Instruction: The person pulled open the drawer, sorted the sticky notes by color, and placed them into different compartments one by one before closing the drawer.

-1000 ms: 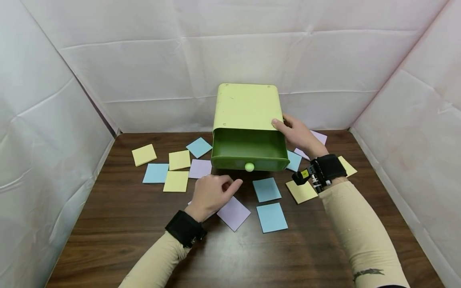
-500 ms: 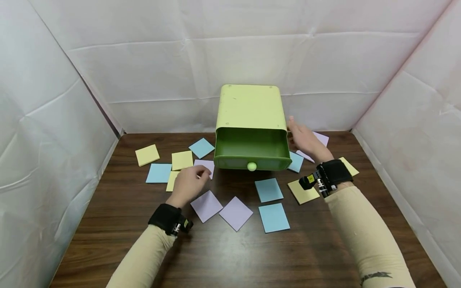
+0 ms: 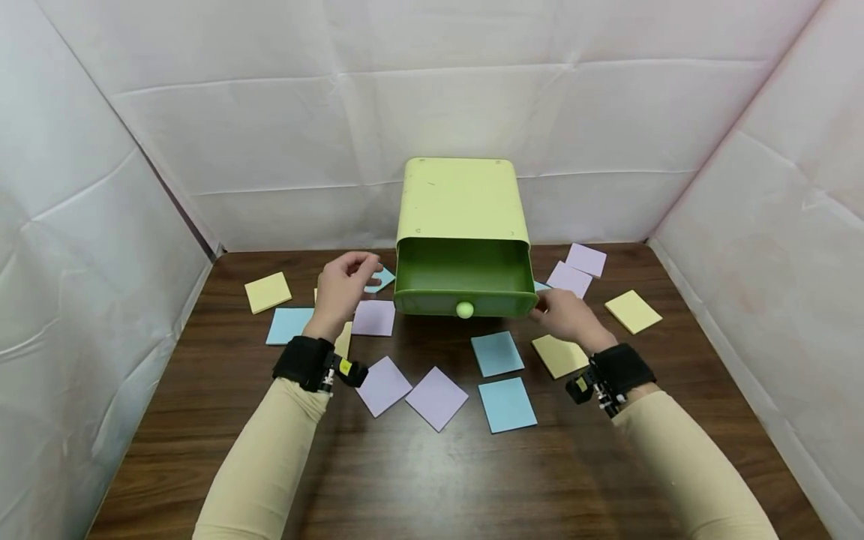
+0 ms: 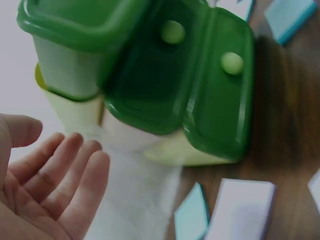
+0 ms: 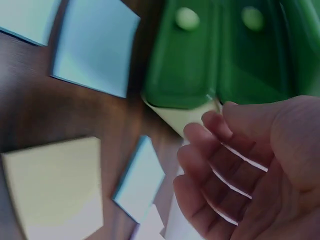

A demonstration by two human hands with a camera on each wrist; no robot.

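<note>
Both your left hand and right hand hover with relaxed, empty fingers beside the light-green plastic drawer box between them, whose smooth, rigid, probably lightweight shell is best gripped by its side walls.

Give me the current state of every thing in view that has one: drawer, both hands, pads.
top drawer: pulled open, nothing seen inside
lower drawer: closed
left hand: raised left of the box, fingers loose, empty
right hand: open, low beside the box's right front corner
sticky pads: flat, scattered on the table
</note>
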